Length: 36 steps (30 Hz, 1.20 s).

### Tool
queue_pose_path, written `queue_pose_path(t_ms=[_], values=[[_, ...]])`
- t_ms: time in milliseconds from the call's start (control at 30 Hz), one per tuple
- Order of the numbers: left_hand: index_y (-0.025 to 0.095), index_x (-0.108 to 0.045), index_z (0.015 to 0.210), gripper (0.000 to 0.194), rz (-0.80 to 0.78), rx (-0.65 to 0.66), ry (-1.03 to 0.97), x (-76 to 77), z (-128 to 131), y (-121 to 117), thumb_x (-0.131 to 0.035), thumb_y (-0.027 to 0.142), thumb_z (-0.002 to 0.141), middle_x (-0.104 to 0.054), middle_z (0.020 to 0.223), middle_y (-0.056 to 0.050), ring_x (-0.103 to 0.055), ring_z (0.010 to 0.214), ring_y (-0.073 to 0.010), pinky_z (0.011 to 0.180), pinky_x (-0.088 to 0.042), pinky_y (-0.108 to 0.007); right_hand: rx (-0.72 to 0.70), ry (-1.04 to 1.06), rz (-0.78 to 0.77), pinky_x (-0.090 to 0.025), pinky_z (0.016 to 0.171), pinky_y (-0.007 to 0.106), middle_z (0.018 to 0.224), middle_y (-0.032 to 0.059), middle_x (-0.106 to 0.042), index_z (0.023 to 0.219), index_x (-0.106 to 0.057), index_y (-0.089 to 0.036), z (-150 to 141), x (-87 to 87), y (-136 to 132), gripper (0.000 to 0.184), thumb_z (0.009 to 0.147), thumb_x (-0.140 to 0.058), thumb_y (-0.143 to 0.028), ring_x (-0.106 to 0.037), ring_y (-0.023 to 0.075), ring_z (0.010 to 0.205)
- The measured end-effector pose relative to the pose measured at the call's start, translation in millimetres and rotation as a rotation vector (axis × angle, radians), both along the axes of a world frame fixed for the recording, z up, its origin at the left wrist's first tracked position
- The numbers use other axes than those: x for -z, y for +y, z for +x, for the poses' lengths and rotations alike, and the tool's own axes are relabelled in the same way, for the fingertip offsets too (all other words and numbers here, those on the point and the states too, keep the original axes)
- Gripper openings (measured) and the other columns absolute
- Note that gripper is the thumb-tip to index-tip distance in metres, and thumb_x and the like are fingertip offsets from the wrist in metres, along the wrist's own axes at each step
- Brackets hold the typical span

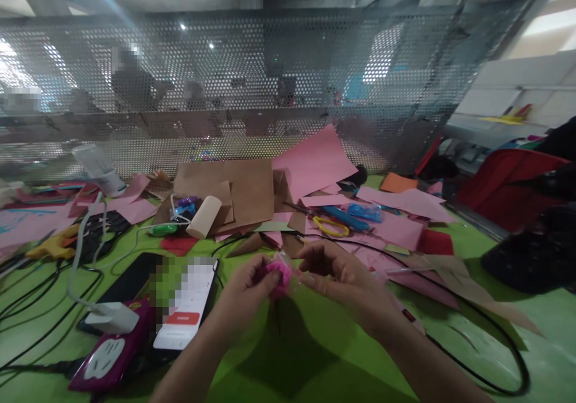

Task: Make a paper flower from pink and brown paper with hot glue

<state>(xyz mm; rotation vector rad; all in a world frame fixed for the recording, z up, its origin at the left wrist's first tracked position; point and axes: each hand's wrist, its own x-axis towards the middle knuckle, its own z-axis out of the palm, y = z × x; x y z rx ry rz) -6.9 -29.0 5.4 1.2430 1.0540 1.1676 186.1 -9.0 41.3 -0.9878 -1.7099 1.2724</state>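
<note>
My left hand [248, 286] and my right hand [338, 277] meet over the green table [297, 355], both pinching a small bright pink paper piece [279, 276] that looks rolled or crumpled. The left fingers curl round its left side. The right fingertips press on its right side, where a bit of clear tape or plastic seems to stick out. The piece is held just above the table, near the front centre.
A lit phone [186, 307] lies left of my hands beside a purple power strip [110, 355] with a white plug. Black cables cross the table. Behind are pink sheets [315, 163], brown paper [234, 190], yellow-handled scissors [330, 226], a cardboard tube [203, 217] and a perforated metal screen.
</note>
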Motion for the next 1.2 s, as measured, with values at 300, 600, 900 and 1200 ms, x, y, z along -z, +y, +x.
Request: queue_pose_path(t_ms=[300, 600, 900, 1200], values=[[0.017, -0.059, 0.077, 0.022, 0.045, -0.042, -0.126, -0.1, 13, -4, -0.071, 0.035, 0.078, -0.059, 0.073, 0.002, -0.052, 0.068, -0.0116, 0.063, -0.042, -0.021, 0.108, -0.061, 0.069, -0.042, 0.066, 0.025, 0.076, -0.0013, -0.061, 0.082, -0.064, -0.018, -13, 7.8, -4, 0.018, 0.074, -0.076, -0.029, -0.055, 0.0154, 0.073], [0.02, -0.059, 0.092, 0.02, 0.11, -0.081, -0.041, 4.4, 12, -7, -0.062, 0.039, 0.087, -0.064, 0.085, -0.001, -0.057, 0.079, -0.015, 0.069, -0.047, -0.025, 0.11, -0.041, 0.057, -0.044, 0.067, 0.027, 0.077, 0.0002, -0.065, 0.083, -0.069, -0.018, -13, 11.6, -4, 0.012, 0.077, -0.071, -0.028, -0.058, 0.0173, 0.074], [0.019, -0.063, 0.081, 0.016, 0.091, -0.09, -0.181, 1.3, 15, -6, -0.068, 0.034, 0.082, -0.065, 0.078, 0.002, -0.058, 0.074, -0.0115, 0.068, -0.046, -0.02, 0.128, -0.021, 0.07, -0.047, 0.07, 0.028, 0.081, 0.0015, -0.069, 0.085, -0.069, -0.018, -13, 13.7, -4, 0.014, 0.079, -0.069, -0.031, -0.062, 0.0186, 0.077], [0.017, -0.062, 0.077, 0.016, 0.101, -0.122, -0.174, 1.1, 17, -7, -0.069, 0.031, 0.081, -0.062, 0.073, 0.002, -0.055, 0.069, -0.0107, 0.063, -0.043, -0.019, 0.11, -0.022, 0.076, -0.048, 0.067, 0.027, 0.079, 0.0004, -0.07, 0.083, -0.07, -0.02, -15, 12.0, -6, 0.01, 0.078, -0.071, -0.027, -0.063, 0.0181, 0.075]])
